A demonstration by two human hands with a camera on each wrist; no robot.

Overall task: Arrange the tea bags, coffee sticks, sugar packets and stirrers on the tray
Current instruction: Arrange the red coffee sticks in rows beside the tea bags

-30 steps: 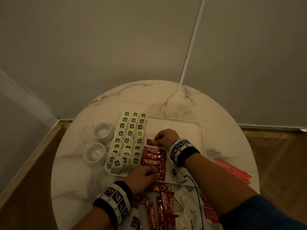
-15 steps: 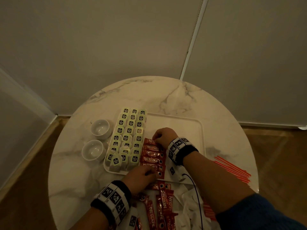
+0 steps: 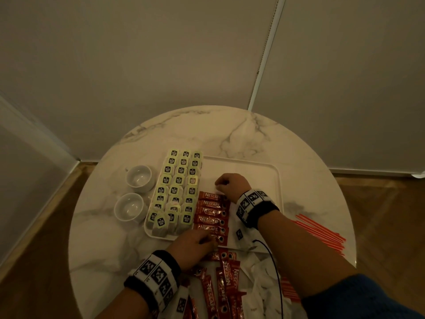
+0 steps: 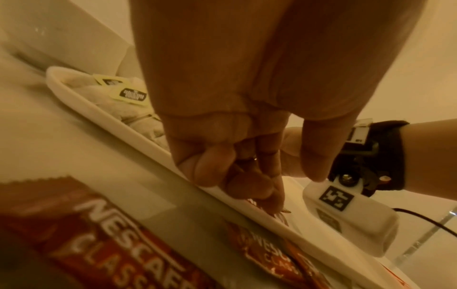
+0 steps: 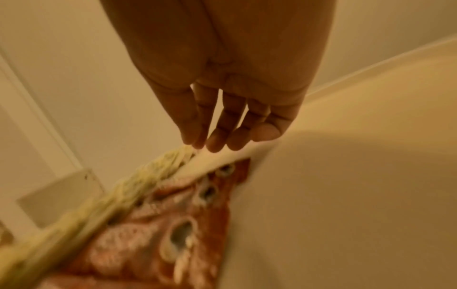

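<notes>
A white tray holds three columns of tea bags on its left part. Beside them, red coffee sticks lie stacked in one column. My left hand is at the tray's near rim, fingers bent, tips pressing the lowest stick, thumb apart. In the left wrist view the left hand touches that stick's edge. My right hand hovers just beyond the top stick and holds nothing. In the right wrist view the right hand has loose fingers hanging down. Orange stirrers lie right of the tray.
Two white cups stand left of the tray. Loose coffee sticks and white sugar packets are heaped at the table's near edge. The round marble table stands against a wall.
The top coffee stick, apart from the column a second ago, now lies against it. My right hand has come off it and sits slightly farther up the tray. The left hand has stayed.
</notes>
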